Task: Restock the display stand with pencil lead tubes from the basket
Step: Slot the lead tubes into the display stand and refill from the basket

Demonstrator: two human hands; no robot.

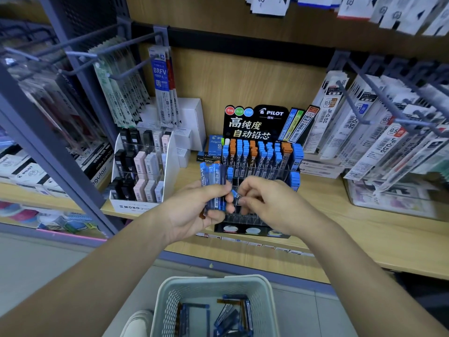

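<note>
A bunch of blue-capped clear pencil lead tubes (213, 181) sits clenched in the grip of the left hand (194, 207), just before the black tiered display stand (255, 128). The right hand (264, 200), fingers curled, pinches one blue tube (235, 194) from the bunch. Next, likely, it needs seating upright in a free front slot. More tubes lie in the pale slotted basket (211, 279) below.

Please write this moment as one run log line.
left hand: holds tube bundle | right hand: pinches tube | stand: front slots look empty | basket: spare tubes inside
</note>
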